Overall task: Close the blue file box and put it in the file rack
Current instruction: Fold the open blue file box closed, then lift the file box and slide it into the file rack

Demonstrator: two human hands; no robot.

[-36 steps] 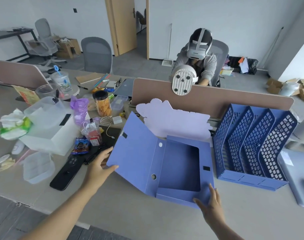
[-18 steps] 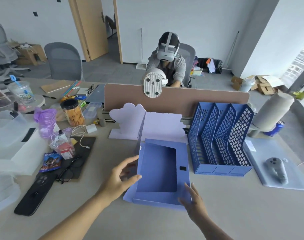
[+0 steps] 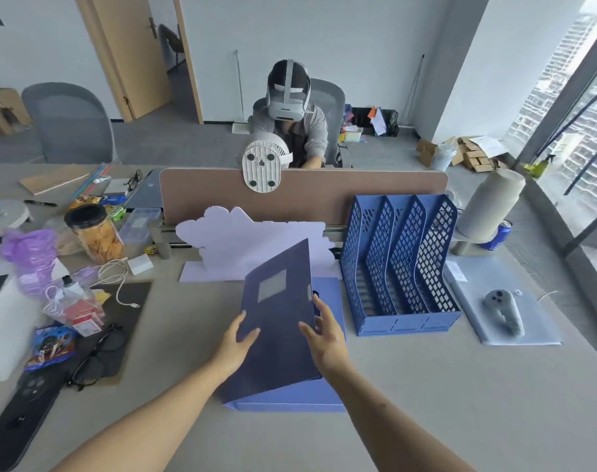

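Note:
The blue file box [image 3: 276, 321] lies on the desk in front of me. Its lid is swung over the tray and slants down to the right, not quite flat. My left hand [image 3: 234, 345] presses flat on the lid's left edge. My right hand [image 3: 324, 338] rests with spread fingers on the lid's right edge, beside the tray's side wall. The blue file rack [image 3: 402, 267] with three mesh-walled slots stands just right of the box, its slots empty.
A lilac cloud-shaped card [image 3: 242, 240] stands behind the box against the brown divider [image 3: 324, 192]. Left are glasses [image 3: 96, 356], a black mat, a snack jar [image 3: 94, 233] and clutter. Right is a grey controller [image 3: 504, 311] on a pad. A person in a headset sits opposite.
The lid has swung from upright at the left over the tray. My left hand followed it across; my right hand moved from the box's front edge onto the lid. The view shifted right.

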